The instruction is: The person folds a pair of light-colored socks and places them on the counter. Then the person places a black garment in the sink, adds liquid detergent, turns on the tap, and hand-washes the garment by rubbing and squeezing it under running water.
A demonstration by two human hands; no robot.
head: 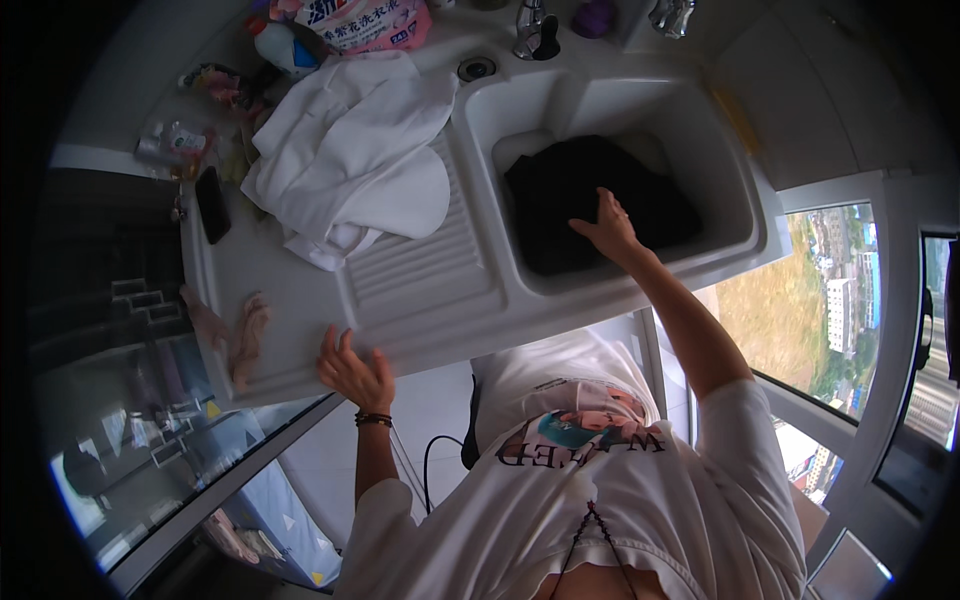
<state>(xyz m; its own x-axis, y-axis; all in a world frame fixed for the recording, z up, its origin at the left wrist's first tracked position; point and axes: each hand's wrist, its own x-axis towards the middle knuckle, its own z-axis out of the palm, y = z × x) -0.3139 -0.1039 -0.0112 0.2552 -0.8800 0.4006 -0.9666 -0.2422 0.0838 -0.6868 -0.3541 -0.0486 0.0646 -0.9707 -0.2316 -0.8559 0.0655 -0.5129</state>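
My right hand [611, 225] is over the sink basin [517, 274] with its fingers apart and nothing in them. Beneath it, a bundle of black cloth [551, 191] fills most of the basin floor; whether the fingertips touch it I cannot tell. At the front edge of the counter my left hand [356, 371] is spread, holding nothing, near the rim. A crumpled white garment [352, 150] lies on the ribbed washboard [420, 270] and the counter left of the basin. Two small pinkish cloth pieces [250, 334] rest on the left end of the counter.
A chrome faucet [529, 30] stands behind the basin, beside a round drain fitting [477, 69]. A pink laundry detergent bag [360, 26], a red-capped bottle [281, 45] and other small containers line the back left. A dark phone [213, 205] lies near the left rim. Windows [825, 300] are at right.
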